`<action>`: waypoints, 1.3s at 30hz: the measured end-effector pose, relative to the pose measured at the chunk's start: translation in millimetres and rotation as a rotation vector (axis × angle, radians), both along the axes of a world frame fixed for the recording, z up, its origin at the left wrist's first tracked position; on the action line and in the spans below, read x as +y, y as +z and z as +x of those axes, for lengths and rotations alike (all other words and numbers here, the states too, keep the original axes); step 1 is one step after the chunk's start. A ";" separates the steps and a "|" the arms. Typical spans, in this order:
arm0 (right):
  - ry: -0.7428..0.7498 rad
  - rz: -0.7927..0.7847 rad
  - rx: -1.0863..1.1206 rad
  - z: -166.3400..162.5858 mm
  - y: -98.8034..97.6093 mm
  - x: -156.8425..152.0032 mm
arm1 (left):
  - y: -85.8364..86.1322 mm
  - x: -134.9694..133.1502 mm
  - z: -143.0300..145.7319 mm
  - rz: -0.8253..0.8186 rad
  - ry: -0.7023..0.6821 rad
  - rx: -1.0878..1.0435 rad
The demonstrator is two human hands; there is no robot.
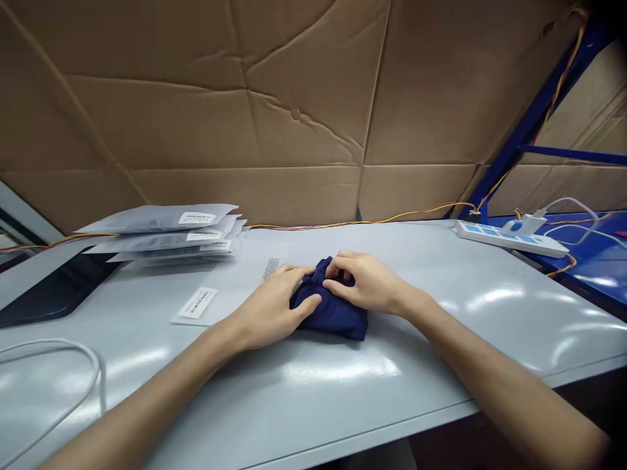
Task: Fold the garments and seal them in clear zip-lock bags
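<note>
A small folded dark blue cloth (336, 314) lies on the grey table (441, 326), near its middle. My left hand (274, 307) rests on the cloth's left side, thumb pressed onto the fabric and fingers curled over its far edge. My right hand (365, 281) grips the cloth's top edge from the right, fingers bent and pinching the fabric. Both hands touch each other's fingertips over the cloth. A flat grey plastic bag with a white label (198, 303) lies just left of and under the cloth.
A stack of grey labelled bags (166, 232) sits at the back left. A dark tablet (53, 287) lies at far left, with a white cable (63, 378) near it. A white power strip (509, 238) sits at the back right. Cardboard (294, 98) walls the back.
</note>
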State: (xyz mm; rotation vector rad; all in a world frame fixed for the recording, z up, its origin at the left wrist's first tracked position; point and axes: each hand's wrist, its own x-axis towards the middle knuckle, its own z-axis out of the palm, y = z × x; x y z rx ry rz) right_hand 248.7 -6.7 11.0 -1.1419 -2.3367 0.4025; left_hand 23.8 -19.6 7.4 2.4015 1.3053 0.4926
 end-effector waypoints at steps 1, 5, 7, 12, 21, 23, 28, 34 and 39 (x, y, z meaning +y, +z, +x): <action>0.000 0.007 0.001 -0.2 -0.1 0.2 | -0.8 0.2 -0.4 0.002 -0.011 -0.002; -0.025 0.059 -0.015 -1.2 -0.1 2.0 | -3.5 1.9 -1.4 -0.009 -0.063 -0.016; -0.022 0.080 -0.011 -1.2 -0.2 1.9 | -4.6 1.8 -1.5 -0.003 -0.075 -0.012; 0.014 0.029 0.010 1.2 -2.5 -0.6 | -6.5 0.3 -1.3 0.015 -0.100 0.000; -0.135 -0.017 -0.196 12.6 -2.0 6.6 | -4.1 17.4 -11.8 0.203 0.277 0.119; -0.184 0.003 -0.260 17.4 -2.3 9.1 | -4.6 20.4 -16.6 0.219 0.315 0.213; -0.204 -0.022 -0.311 23.2 -2.8 11.4 | -7.4 23.6 -26.3 0.123 0.275 0.313; -0.190 -0.115 -0.241 22.6 1.9 8.1 | -10.0 23.4 -29.7 0.104 0.114 0.229; -0.172 -0.165 -0.204 22.6 3.9 7.0 | -8.6 22.6 -29.5 0.071 -0.007 0.188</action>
